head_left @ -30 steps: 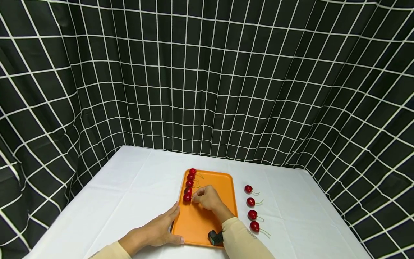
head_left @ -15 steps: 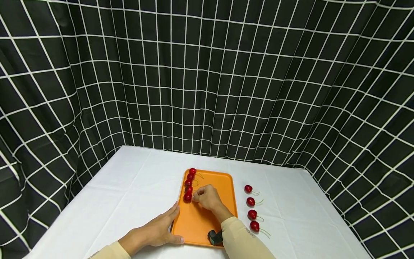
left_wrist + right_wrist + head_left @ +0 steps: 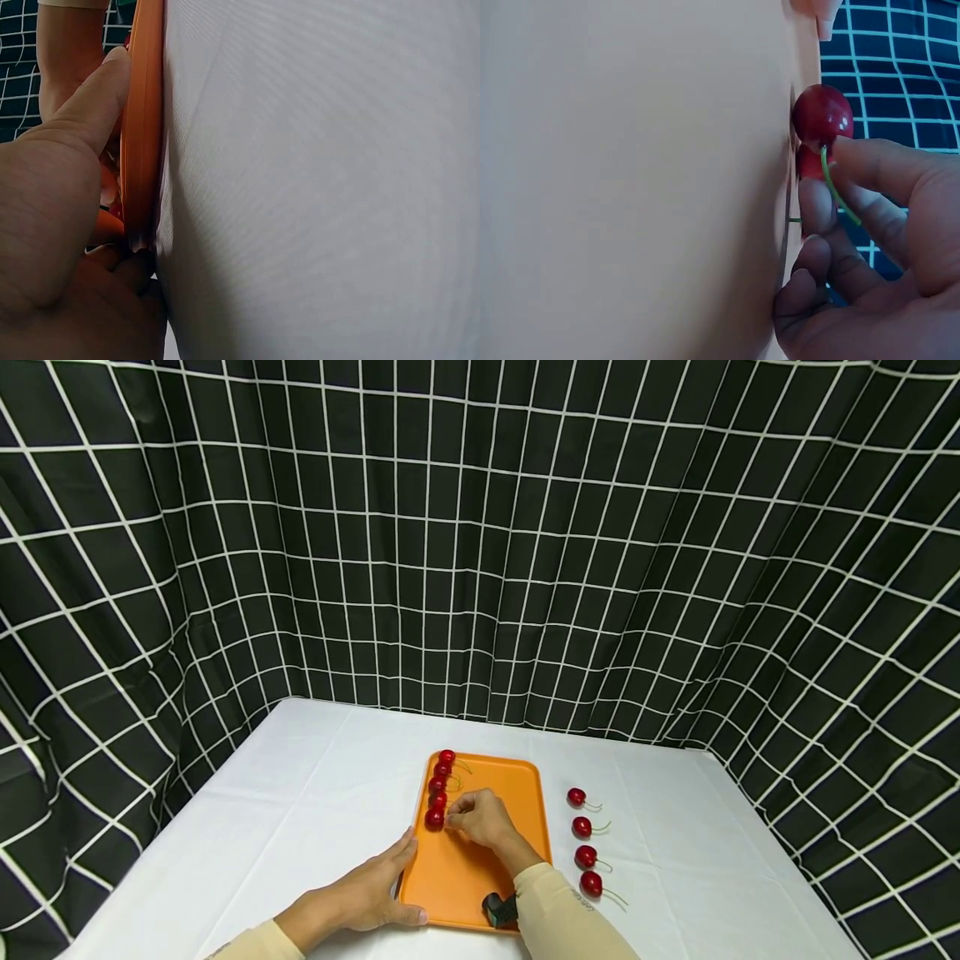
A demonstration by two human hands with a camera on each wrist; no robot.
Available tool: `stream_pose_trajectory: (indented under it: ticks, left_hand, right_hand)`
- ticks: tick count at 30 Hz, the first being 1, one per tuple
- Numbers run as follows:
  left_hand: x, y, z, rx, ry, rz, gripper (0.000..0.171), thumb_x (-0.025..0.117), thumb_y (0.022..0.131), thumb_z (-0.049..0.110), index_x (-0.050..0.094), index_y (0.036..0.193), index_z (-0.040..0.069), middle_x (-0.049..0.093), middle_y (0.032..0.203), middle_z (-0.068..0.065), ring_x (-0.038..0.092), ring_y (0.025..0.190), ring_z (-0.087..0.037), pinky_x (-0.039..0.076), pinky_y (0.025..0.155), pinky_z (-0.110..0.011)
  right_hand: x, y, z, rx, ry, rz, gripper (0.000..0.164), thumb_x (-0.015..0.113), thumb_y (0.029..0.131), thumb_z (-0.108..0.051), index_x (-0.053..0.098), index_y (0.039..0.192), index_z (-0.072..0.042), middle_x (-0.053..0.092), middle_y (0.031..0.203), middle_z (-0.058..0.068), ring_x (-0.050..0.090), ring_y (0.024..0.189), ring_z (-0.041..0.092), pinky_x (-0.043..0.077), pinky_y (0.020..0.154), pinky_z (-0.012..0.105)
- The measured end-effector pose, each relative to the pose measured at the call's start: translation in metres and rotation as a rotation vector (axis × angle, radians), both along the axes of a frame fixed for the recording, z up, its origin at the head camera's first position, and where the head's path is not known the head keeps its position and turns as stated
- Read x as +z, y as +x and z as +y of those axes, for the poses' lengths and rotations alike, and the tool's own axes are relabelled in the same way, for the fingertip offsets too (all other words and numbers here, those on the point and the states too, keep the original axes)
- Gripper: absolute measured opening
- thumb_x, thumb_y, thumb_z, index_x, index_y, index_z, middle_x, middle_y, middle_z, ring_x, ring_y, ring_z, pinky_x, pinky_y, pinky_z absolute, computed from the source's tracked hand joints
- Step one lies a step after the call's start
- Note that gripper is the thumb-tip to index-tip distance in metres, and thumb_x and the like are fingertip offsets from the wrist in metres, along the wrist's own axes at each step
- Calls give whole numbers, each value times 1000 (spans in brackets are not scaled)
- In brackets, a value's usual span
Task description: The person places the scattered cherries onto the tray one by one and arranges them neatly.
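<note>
An orange tray (image 3: 517, 777) lies on the white table, with several red cherries in a column along its left side. My right hand (image 3: 480, 818) is over the tray beside the nearest cherry (image 3: 434, 818) of that column. In the right wrist view, thumb and forefinger hold this cherry (image 3: 823, 116) near its green stem, and a second cherry (image 3: 811, 161) shows partly behind it. At the tray's near left corner my left hand (image 3: 371, 889) holds the edge, its thumb (image 3: 97, 101) along the near rim and its fingers at the left side.
To the right of the tray several more stemmed cherries (image 3: 586, 857) stand in a column on the white tablecloth (image 3: 337, 793). A black wrist-worn device (image 3: 497, 910) hangs over the tray's near right part. Black curtain (image 3: 480, 568) with white grid lines surrounds the table.
The nearest cherries in the tray's column have shifted slightly, and the second from the near end now shows more plainly. Both hands stay almost in place.
</note>
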State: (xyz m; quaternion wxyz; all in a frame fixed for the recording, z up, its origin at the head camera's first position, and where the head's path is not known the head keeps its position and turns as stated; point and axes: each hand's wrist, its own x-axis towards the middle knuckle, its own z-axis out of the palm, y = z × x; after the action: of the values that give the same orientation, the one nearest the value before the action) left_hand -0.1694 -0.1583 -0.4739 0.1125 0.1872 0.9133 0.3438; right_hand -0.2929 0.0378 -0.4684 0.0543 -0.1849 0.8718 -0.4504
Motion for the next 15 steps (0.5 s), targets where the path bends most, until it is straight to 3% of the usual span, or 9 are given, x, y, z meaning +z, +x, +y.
stream_pose_trajectory:
  ticks: [15]
  left_hand:
    - [0,0,0,-19,0,9,110,69,75,61,22,149,-6,5,158,-20,20,139,-44,25,106,-61]
  right_hand:
    - [8,-4,8,-15,-41,-34,8,77,83,-9,71,87,-5,64,78,-1,56,72,17,49,62,29]
